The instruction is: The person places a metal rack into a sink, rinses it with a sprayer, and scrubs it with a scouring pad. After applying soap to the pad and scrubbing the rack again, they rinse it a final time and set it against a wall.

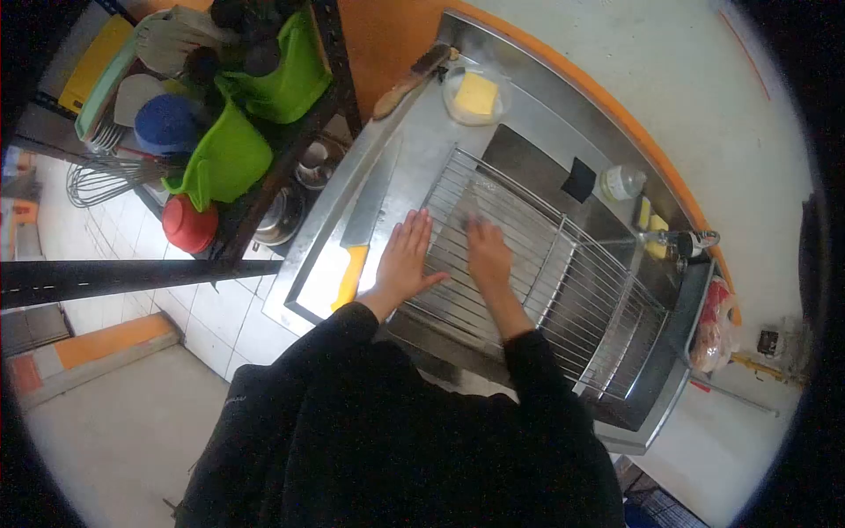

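Note:
A wire rack [570, 231] lies across the steel sink unit in front of me. My left hand [407, 260] rests flat at the rack's left edge, its fingers stretched out and thumb apart. Over the rack's left part, my right hand [488, 255] is closed, fingers curled inward. Something greyish and blurred shows just beyond its fingers; I cannot make out what it is. Left of my left hand, a large knife [351, 275] with a yellow handle lies on the steel, blade pointing away from me.
Along the back stand a clear bowl with a yellow sponge [476, 93], a wooden-handled brush [403, 95], a jar [623, 182] and a faucet [695, 240]. A left shelf holds green bins [231, 157], a red bowl [189, 223] and a whisk [106, 179]. A plastic bag [713, 327] hangs right.

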A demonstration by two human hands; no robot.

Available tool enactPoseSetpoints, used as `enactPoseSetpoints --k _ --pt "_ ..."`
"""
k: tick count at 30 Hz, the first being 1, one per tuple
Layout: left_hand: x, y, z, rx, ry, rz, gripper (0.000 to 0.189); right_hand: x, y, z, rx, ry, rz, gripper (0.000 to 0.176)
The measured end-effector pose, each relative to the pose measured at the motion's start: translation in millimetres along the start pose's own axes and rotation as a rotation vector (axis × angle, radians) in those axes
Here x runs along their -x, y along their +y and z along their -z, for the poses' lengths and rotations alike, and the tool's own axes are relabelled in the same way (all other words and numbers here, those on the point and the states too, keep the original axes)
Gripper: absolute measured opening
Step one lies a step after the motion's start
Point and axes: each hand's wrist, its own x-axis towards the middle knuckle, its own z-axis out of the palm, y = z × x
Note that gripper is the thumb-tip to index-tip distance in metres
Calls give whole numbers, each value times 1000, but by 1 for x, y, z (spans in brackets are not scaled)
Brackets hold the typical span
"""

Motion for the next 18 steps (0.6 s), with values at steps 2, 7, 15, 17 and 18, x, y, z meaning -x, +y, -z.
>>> enactPoseSetpoints --k 2,7,15,17,18 --pt "-1 -3 2 5 5 -6 109 39 49 13 49 21 38 39" --pt "-3 -2 -9 26 42 -19 109 47 46 23 150 -86 64 50" --pt "-2 -3 -3 32 50 -28 109 43 37 29 45 -148 -14 43" --pt "1 -2 -6 46 53 -16 108 54 40 16 167 -194 -32 48" --pt "0 -3 -6 47 52 -12 108 54 35 4 213 -232 -77 45"
